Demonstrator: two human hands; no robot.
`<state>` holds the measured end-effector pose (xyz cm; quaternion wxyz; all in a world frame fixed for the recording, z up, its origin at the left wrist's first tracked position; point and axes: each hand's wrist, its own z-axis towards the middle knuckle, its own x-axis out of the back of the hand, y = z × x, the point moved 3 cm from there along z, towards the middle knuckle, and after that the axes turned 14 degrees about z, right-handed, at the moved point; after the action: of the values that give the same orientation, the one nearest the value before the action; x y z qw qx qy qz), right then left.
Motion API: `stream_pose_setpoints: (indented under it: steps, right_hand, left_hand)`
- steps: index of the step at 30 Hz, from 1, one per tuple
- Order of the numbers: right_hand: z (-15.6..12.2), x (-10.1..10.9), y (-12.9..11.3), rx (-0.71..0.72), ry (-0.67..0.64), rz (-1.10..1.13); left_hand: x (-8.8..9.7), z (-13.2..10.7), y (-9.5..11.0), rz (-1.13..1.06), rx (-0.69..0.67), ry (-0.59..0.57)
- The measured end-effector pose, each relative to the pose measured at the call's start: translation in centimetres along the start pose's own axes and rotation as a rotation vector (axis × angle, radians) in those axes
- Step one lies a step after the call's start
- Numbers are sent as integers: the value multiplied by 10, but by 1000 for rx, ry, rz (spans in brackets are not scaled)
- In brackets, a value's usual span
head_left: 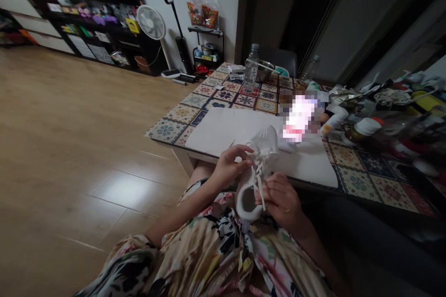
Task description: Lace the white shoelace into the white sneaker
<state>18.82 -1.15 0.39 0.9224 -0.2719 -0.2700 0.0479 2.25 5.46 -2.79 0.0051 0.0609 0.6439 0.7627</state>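
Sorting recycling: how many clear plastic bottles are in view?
2: a clear plastic water bottle upright at the patterned table's far end, another further right; clutter may hide more.

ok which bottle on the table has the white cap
The brown bottle at the right, among the clutter. The clear plastic water bottle farther along the table has a grey cap.

Both hands sit low at centre frame, just above the lap, near each other but not touching; left hand is up and to the left, wrist bent, left fingers curled forward at the knuckles; right hand is lower right of it, right fingers bunched and pinching toward the thumb; left forearm is bare, running to lower left; right forearm runs to lower right, in shadow.
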Motion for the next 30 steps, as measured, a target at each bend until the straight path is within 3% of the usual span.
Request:
stream_pose_setpoints:
  steps: [4, 9, 14, 16, 17, 19, 21, 23, 26, 30]
  right_hand:
    - [-4, 1, 5, -29, 30, 18]
    - [-9, 3, 10, -190, 100, -136]
    - [-2, 7, -6, -192, 106, -190]
    - [2, 10, -18, -202, 45, 35]
    - [4, 10, -25, -169, -40, 251]
    - [4, 14, -42, 32, -239, 692]
    - [2, 20, -45, 92, -304, 881]
    - [-1, 24, -31, -108, -142, 757]
    - [-6, 28, -5, -367, 136, 315]
    - [-5, 14, 4, -308, 34, 29]
  left_hand:
    - [3, -1, -3, 87, -71, -37]
    - [17, -8, 1, 165, -235, -135]
    - [17, -22, 22, 342, -411, -372]
    - [15, -24, 30, 421, -460, -389]
    - [15, -24, 33, 445, -483, -391]
    - [13, -24, 35, 471, -523, -399]
    - [12, -24, 34, 480, -550, -396]
    - [10, -24, 33, 483, -557, -380]
    - [5, -27, 33, 455, -545, -381]
    - [2, -30, 32, 395, -534, -437]
